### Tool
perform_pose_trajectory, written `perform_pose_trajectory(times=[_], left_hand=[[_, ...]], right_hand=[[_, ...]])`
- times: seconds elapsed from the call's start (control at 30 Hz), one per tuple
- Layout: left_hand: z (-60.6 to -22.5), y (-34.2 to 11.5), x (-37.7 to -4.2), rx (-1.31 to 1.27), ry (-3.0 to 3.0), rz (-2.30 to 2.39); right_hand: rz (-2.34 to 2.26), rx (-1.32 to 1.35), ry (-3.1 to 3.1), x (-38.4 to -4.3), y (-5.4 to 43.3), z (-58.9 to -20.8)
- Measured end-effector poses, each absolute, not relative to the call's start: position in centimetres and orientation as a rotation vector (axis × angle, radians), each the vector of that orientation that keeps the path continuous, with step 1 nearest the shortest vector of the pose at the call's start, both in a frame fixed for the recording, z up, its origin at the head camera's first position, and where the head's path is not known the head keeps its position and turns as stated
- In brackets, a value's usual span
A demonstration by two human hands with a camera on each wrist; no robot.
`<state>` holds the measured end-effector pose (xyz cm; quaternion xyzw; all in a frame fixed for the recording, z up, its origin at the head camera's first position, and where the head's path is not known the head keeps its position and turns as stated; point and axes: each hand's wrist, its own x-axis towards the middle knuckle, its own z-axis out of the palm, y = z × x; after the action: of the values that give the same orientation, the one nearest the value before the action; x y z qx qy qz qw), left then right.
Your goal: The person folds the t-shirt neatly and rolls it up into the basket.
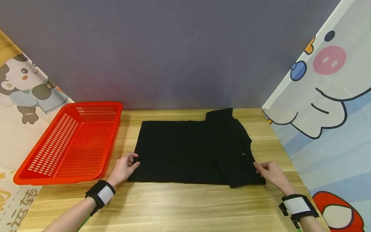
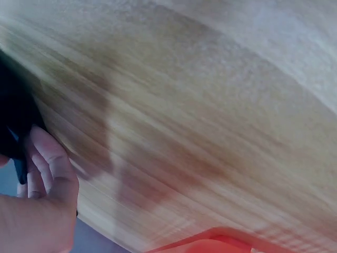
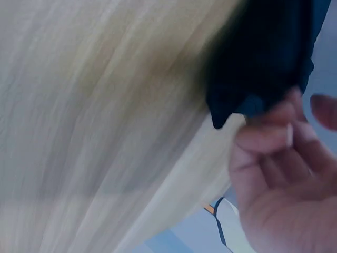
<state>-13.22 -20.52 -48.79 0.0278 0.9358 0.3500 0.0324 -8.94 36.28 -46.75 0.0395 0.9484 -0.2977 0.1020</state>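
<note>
A black T-shirt [image 1: 185, 151] lies flat on the wooden table, its straight hem at the left and its neckline at the right. One short sleeve [image 1: 219, 115] points toward the back wall. A small pale label shows near the neckline. At the hem's near part, my left hand [image 1: 123, 169] pinches the cloth; the left wrist view shows fingers [image 2: 50, 153] bent at the black edge, the thumb mostly cut off. My right hand [image 1: 272, 174] holds the shirt's right edge near the front corner. In the right wrist view the cloth partly hides those fingertips [image 3: 263, 138].
A red plastic basket [image 1: 102, 172] with slotted sides stands left of the shirt, close to my left forearm. The wooden table [image 1: 179, 206] extends in front of the shirt. A grey wall [image 1: 185, 58] rises behind, and cartoon-printed panels [image 1: 330, 119] flank both sides.
</note>
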Motion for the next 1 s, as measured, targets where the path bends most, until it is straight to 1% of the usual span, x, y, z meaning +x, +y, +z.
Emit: perform_pose_trajectory(times=[0.23,0.37,0.67,0.77,0.87,1.0], left_hand=[[-48.6,-20.9,-13.2,0.066,2.901,1.05],[-48.3,-21.0,-13.2,0.077,2.897,1.032],[-48.3,-20.9,-13.1,0.12,2.897,0.981],[-48.4,-21.0,-13.1,0.121,2.888,0.988],[-48.5,-21.0,-13.2,0.117,2.885,0.989],[-48.4,-21.0,-13.2,0.114,2.887,0.98]], right_hand=[[-0.905,0.104,2.514,-8.6,36.5,-46.0],[-0.921,0.054,2.518,-8.6,36.5,-46.0],[-0.859,0.045,2.608,-8.5,36.4,-45.7],[-1.001,0.012,2.529,-8.5,36.5,-45.4],[-1.25,-0.006,2.354,-8.9,36.7,-45.3],[-1.606,0.081,2.068,-9.7,36.3,-45.4]])
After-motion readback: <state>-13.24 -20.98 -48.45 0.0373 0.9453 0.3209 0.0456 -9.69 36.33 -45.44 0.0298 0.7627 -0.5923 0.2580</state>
